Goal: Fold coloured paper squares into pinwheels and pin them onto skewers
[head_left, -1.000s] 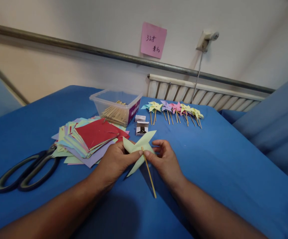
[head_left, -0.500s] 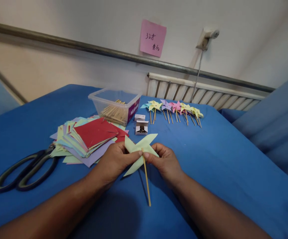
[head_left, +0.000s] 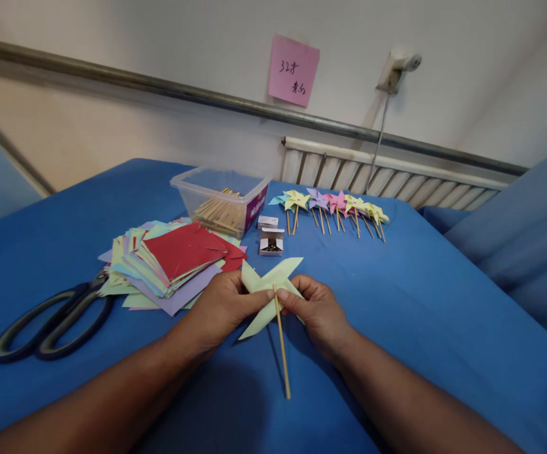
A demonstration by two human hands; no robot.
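Note:
A pale green paper pinwheel point(head_left: 273, 280) is held up between my two hands, its back and wooden stick point(head_left: 282, 353) facing me. My left hand point(head_left: 223, 306) is closed on its left side, thumb tip pressing at the centre beside the top of the stick. From the right, my right hand point(head_left: 318, 309) grips it too, its thumb on the other side of the stick. The stick slants down from the centre, its lower end free. The fingers behind the paper are partly hidden.
Large scissors point(head_left: 65, 315) lie at left, tips under a pile of coloured paper squares point(head_left: 183, 252). Behind are a clear plastic tub point(head_left: 197, 186) of wooden sticks, a small open box of pins point(head_left: 272, 243) and a small white box point(head_left: 267, 222). Several finished pinwheels point(head_left: 337, 203) lie further back.
Both hands and the pinwheel stay together, with the grip nearly the same. The whole view has shifted slightly, and the stick's lower end sits a little lower and further right.

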